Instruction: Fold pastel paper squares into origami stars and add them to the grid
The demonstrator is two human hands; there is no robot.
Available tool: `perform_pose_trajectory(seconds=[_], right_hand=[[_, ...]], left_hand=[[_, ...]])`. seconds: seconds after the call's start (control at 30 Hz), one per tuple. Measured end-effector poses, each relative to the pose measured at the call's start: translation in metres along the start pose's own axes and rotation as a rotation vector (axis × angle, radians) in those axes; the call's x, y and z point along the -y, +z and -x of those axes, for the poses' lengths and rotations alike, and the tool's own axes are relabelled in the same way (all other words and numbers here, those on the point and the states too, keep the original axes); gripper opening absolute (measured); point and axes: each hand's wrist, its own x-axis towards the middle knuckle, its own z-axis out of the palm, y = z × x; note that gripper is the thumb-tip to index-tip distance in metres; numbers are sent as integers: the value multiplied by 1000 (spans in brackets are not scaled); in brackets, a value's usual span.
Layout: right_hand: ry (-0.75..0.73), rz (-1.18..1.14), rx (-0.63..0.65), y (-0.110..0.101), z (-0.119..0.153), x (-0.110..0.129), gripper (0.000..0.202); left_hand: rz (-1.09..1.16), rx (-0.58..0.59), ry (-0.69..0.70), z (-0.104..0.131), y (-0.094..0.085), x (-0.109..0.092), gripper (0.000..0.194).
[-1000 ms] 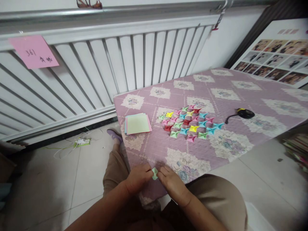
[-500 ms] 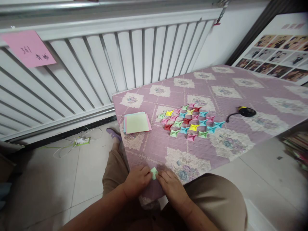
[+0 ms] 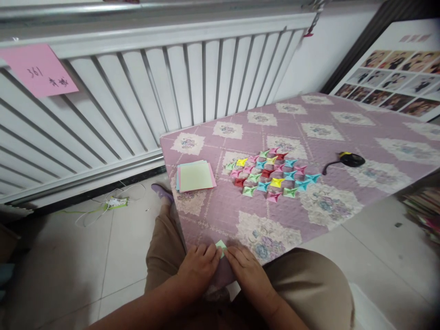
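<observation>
A small folded green paper (image 3: pixel 222 246) lies at the table's near corner, its pointed tip facing away from me. My left hand (image 3: pixel 201 266) presses on its left side with the fingers together. From the right, my right hand (image 3: pixel 246 266) pinches the other side, and its fingertips nearly meet those of my left hand. The fingers cover the paper's lower part. Farther back stand several folded paper pieces (image 3: pixel 266 173) in rows, in pink, green, blue, yellow and red. To their left is a stack of square paper sheets (image 3: pixel 195 177), pale yellow on top.
The table (image 3: pixel 220 201) has a purple floral cloth. A black object with a cord (image 3: pixel 352 159) lies at the right. Behind stands a white radiator (image 3: pixel 195 82) with a pink note (image 3: pixel 39 71). A photo board (image 3: pixel 395 68) leans at the back right. My legs are under the near edge.
My left hand has shifted slightly right and covers more of the green paper's left side. My right hand has barely moved.
</observation>
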Motion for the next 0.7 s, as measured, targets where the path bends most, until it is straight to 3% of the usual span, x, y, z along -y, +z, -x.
perform_pose_trajectory(seconds=[0.47,0.7], right_hand=[[138,19,-10,4,5,8,29],[235,29,-105,12,4,30,29]], left_hand=[[22,66,-14,0,-3,1,45],[2,45,-10,0,-5,1,46]])
